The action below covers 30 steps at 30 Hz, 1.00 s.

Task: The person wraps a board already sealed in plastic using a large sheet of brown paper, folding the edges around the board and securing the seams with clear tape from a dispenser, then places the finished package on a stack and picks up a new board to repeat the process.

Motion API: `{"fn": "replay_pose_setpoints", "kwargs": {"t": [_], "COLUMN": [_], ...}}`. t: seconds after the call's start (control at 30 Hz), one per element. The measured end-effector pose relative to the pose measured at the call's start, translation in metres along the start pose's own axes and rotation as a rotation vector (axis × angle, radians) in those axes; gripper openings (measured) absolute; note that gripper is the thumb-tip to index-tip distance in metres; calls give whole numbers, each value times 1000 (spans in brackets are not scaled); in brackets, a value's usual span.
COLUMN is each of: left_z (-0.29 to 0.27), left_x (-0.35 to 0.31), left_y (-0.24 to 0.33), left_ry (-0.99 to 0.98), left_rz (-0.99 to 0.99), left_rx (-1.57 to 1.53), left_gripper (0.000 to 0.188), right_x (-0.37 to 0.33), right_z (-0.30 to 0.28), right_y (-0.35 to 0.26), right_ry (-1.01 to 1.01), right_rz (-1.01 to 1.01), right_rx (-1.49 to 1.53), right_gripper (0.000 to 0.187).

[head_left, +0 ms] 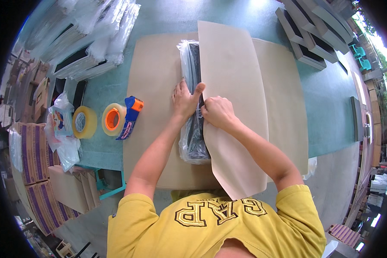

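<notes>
A long dark bundle wrapped in clear plastic (194, 146) lies lengthwise on a large sheet of brown paper (152, 64). My left hand (186, 101) rests on the bundle, fingers stretched out and thumb spread away, pressing against its left side and top. An upper brown paper flap (234, 64) is folded over from the right and covers the bundle's right side. The flap's left edge is gripped by my right hand (219, 112), its fingers curled closed right beside my left thumb. Below that hand, the flap's near corner bends up toward my shirt.
On the teal table (167, 17), a tape dispenser (131, 117) and a tape roll (84, 122) sit left of the paper. Plastic-wrapped stacks (86, 47) fill the far left; dark-topped pieces (307, 38) are piled far right. Cartons (34, 150) stand beyond the table's left side.
</notes>
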<state>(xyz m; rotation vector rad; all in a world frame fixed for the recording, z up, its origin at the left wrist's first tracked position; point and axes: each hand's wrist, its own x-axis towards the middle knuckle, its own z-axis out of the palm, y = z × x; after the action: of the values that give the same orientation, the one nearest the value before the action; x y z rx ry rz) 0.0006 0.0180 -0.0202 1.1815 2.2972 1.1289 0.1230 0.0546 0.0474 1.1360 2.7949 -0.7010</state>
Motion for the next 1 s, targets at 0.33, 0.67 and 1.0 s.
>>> {"fn": "replay_pose_setpoints", "kwargs": {"t": [0.33, 0.67, 1.0], "left_z": [5, -12, -7], "left_x": [3, 1, 2], "left_y": [8, 2, 5], "left_ry": [34, -111, -90], "left_rz": [6, -111, -116], "left_rx": [-26, -16, 58], "left_gripper": [77, 87, 94], "right_x": [107, -81, -122], "right_z": [-77, -4, 5], "right_y": [182, 136, 98], "right_ry": [815, 239, 330], "right_rz": [309, 670, 545], "right_rx": [-196, 245, 95], "right_gripper": [49, 72, 57]}}
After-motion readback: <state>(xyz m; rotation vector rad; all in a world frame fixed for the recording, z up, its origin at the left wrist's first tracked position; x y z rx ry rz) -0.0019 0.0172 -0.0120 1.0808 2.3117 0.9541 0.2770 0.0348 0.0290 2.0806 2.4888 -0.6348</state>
